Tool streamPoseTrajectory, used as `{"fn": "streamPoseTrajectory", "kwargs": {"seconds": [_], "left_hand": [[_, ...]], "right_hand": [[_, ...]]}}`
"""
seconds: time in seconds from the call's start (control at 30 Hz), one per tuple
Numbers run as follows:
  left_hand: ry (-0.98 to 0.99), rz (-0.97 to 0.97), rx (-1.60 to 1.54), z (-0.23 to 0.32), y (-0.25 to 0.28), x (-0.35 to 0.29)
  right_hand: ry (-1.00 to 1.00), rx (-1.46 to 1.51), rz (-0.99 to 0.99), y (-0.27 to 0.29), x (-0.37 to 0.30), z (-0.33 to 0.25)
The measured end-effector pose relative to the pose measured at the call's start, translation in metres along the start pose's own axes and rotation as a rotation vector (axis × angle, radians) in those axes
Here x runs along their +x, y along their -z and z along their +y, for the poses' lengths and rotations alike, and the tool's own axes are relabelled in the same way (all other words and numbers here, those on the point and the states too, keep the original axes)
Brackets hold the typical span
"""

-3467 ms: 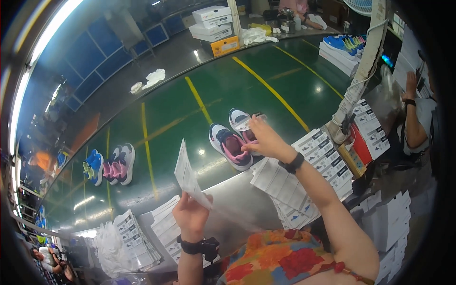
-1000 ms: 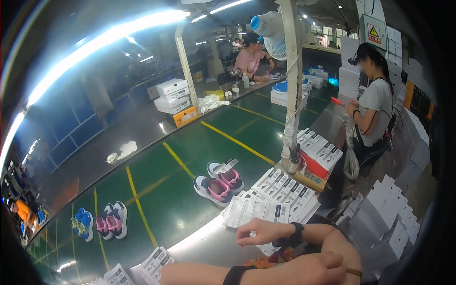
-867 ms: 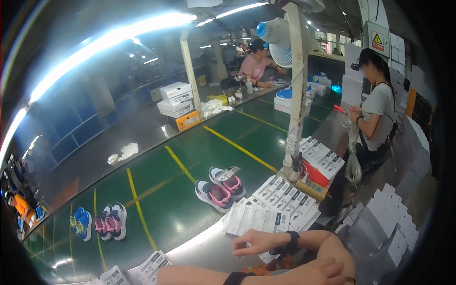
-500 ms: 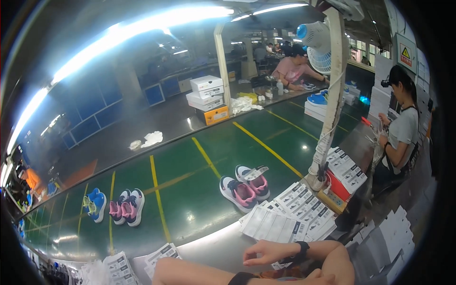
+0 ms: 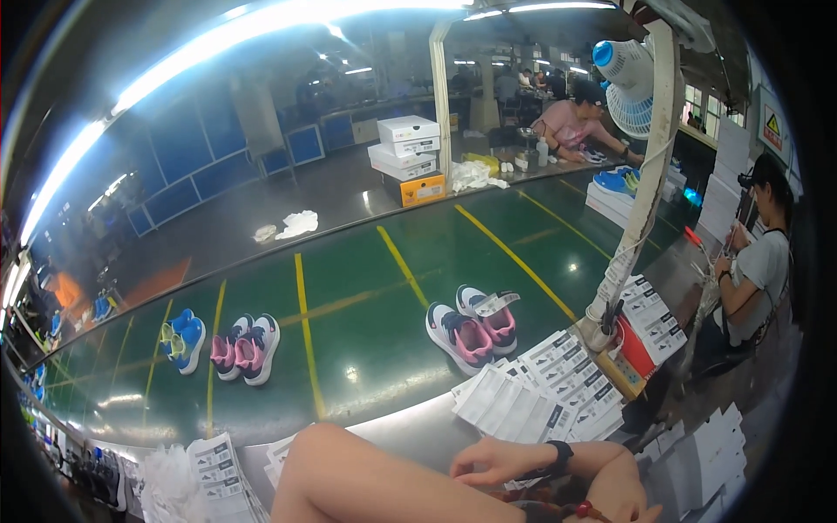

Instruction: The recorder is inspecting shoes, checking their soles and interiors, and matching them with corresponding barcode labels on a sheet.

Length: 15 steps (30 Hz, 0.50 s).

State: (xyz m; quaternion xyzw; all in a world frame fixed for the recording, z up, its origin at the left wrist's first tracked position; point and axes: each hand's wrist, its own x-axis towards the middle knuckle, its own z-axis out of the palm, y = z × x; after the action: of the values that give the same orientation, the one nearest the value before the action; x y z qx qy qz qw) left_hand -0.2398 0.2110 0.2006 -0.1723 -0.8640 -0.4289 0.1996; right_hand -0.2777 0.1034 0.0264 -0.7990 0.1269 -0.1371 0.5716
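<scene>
My forearms cross at the lower edge. My right hand [image 5: 488,460], a black watch on its wrist, hangs over my left forearm [image 5: 375,479], fingers loosely bent and nothing visible in them. Low at the right, by my right forearm, my left hand [image 5: 629,512] is partly cut off, with a red bracelet at its wrist; its fingers do not show clearly. Nearest to my right hand is a spread stack of printed label sheets [image 5: 523,410]. Beyond it, a pair of white, navy and pink sneakers [image 5: 471,336] stands on the green conveyor belt [image 5: 366,331], a paper tag on one shoe.
More pink-lined sneakers [image 5: 247,350] and blue-green shoes [image 5: 183,342] stand farther left on the belt. A white post [image 5: 636,174] with a fan [image 5: 628,87] rises at the right, beside a red box [image 5: 634,349]. One co-worker [image 5: 754,261] stands right; another [image 5: 571,126] works across the belt.
The view has shifted, so belt, shoes and post appear farther right and higher. My left forearm sits higher in the picture, and its red bracelet shows. My right hand stays loosely bent.
</scene>
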Motion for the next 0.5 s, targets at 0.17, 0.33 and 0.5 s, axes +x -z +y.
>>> {"fn": "streamPoseTrajectory", "kwargs": {"seconds": [0.17, 0.33, 0.5], "left_hand": [[0.127, -0.343, -0.216, 0.010, 0.023, 0.009], [0.132, -0.547, -0.397, 0.008, 0.029, 0.014], [0.102, -0.341, -0.481, 0.007, 0.018, 0.006]], "right_hand": [[-0.001, 0.016, 0.003, 0.000, -0.002, 0.000], [-0.012, 0.010, 0.006, 0.002, -0.005, -0.004], [-0.013, -0.001, 0.009, 0.002, -0.009, -0.001]]}}
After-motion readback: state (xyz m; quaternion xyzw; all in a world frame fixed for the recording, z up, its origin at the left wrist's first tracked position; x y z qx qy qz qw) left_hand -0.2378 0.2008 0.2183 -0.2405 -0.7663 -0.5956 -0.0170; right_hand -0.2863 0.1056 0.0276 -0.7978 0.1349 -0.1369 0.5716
